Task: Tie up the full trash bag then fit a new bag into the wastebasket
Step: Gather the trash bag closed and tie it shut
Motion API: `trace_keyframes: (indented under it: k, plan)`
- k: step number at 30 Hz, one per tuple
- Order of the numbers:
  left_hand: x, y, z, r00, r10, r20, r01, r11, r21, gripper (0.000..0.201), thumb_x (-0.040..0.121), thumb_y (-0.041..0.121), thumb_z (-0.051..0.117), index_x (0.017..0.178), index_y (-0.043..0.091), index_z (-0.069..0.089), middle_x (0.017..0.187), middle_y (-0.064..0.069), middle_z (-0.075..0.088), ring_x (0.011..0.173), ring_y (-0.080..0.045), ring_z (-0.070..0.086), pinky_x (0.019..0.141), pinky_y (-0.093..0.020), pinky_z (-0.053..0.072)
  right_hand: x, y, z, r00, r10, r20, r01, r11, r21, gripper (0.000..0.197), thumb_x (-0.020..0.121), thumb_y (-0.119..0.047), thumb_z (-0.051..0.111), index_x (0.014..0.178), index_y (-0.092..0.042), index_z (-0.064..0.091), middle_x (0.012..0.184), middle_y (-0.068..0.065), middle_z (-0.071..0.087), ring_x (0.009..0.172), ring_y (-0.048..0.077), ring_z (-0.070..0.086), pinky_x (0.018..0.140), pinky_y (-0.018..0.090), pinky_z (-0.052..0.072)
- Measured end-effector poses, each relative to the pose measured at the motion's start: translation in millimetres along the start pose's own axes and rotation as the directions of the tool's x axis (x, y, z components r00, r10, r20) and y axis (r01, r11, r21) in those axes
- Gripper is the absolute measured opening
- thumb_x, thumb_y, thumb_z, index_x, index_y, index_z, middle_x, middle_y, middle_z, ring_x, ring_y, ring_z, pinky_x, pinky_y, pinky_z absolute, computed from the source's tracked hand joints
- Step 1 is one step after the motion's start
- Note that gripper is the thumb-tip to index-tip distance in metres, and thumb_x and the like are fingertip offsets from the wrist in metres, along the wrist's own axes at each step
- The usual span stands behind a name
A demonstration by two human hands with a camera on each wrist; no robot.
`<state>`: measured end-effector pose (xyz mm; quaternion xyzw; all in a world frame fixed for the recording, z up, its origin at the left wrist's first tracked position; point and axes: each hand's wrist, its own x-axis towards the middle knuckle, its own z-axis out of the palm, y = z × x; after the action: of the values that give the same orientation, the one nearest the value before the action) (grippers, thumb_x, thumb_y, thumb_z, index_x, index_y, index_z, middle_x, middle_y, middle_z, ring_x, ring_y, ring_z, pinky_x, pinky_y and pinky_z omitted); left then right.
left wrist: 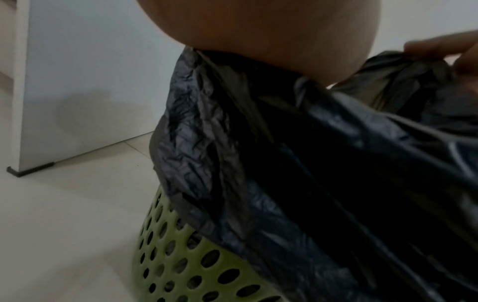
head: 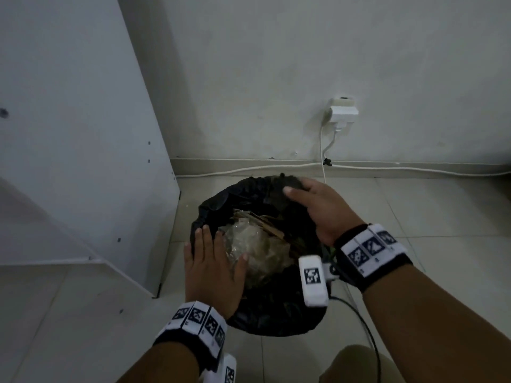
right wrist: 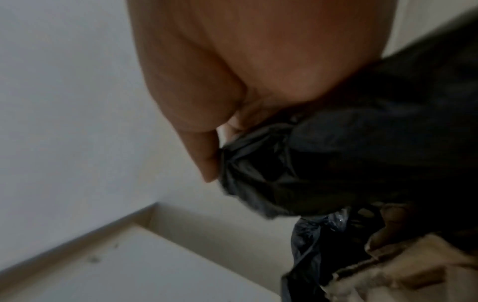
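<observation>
A full black trash bag (head: 271,319) sits in a green perforated wastebasket (left wrist: 181,265), its edge folded down over the rim. Clear plastic and cardboard scraps (head: 257,244) fill its open mouth. My left hand (head: 213,269) lies flat with straight fingers on the bag's near-left rim, thumb on the clear plastic; the left wrist view shows only its palm (left wrist: 271,30) above the bag (left wrist: 284,163). My right hand (head: 315,208) grips a bunched fold of the bag's far edge. The right wrist view shows its fingers (right wrist: 207,159) curled round that black fold (right wrist: 258,173).
A white cabinet panel (head: 83,134) stands close on the left of the basket. Behind it, a wall socket (head: 343,111) holds plugs, and white cables (head: 249,170) run along the baseboard. A black cable (head: 367,333) trails over the tiled floor at the right. My knee (head: 356,366) is at the bottom.
</observation>
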<state>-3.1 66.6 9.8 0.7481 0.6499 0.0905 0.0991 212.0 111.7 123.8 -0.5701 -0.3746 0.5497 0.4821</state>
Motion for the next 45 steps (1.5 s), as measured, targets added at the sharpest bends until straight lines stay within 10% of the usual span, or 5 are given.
trace_keyframes:
  k: [12, 20, 30, 34, 45]
  plan:
    - [0, -2, 0, 1.0, 0.014, 0.02, -0.012, 0.997, -0.072, 0.104, 0.082, 0.073, -0.02, 0.157, 0.012, 0.016, 0.166, -0.01, 0.005, 0.154, -0.023, -0.005, 0.122, -0.045, -0.01, 8, 11, -5, 0.949, -0.221, -0.224, -0.029, 0.647, -0.762, 0.036, 0.09, -0.02, 0.066, 0.122, -0.006, 0.06, 0.123, 0.013, 0.063, 0.114, 0.029, 0.059, 0.086, 0.026, 0.04]
    - [12, -23, -20, 0.993, 0.002, 0.116, 0.072, 0.768, -0.637, 0.075, 0.092, 0.064, 0.033, 0.155, 0.024, 0.025, 0.163, 0.0, 0.025, 0.152, -0.016, 0.014, 0.124, -0.044, 0.012, -26, -6, 64, 0.899, -0.276, 0.341, 0.439, 0.541, -0.718, 0.017, 0.093, -0.018, 0.063, 0.106, -0.022, 0.073, 0.094, -0.017, 0.065, 0.08, -0.015, 0.055, 0.071, -0.003, 0.037]
    - [46, -5, -94, 0.765, 0.644, -0.037, -0.601, 0.69, -0.403, 0.045, 0.074, 0.028, 0.053, 0.115, 0.016, 0.068, 0.141, 0.006, 0.054, 0.144, -0.018, 0.035, 0.122, -0.041, 0.015, -80, -17, 25, 0.775, -0.235, 0.587, 0.619, 0.471, -0.628, 0.019, 0.083, -0.008, 0.069, 0.088, -0.027, 0.069, 0.089, -0.02, 0.068, 0.085, -0.005, 0.063, 0.074, 0.004, 0.042]
    - [47, -9, -107, 0.76, 0.649, -0.005, -0.6, 0.7, -0.387, 0.02, 0.079, 0.039, 0.052, 0.089, 0.022, 0.057, 0.088, 0.001, 0.057, 0.087, -0.015, 0.053, 0.089, -0.034, 0.042, -87, -38, -2, 0.817, -0.121, 0.564, 0.565, 0.371, -0.737, 0.019, 0.079, -0.013, 0.068, 0.085, -0.03, 0.066, 0.081, -0.019, 0.064, 0.076, -0.002, 0.06, 0.065, 0.007, 0.042]
    - [31, 22, -119, 0.799, 0.543, -0.258, -0.597, 0.765, -0.241, 0.028, 0.093, 0.037, 0.041, 0.098, 0.021, 0.063, 0.087, 0.011, 0.055, 0.08, -0.009, 0.049, 0.067, -0.028, 0.04, -80, -29, 9, 0.848, -0.395, 0.353, 0.482, 0.299, -0.824, 0.043, 0.084, -0.046, 0.068, 0.117, -0.023, 0.052, 0.109, -0.006, 0.058, 0.093, 0.012, 0.056, 0.079, 0.028, 0.045]
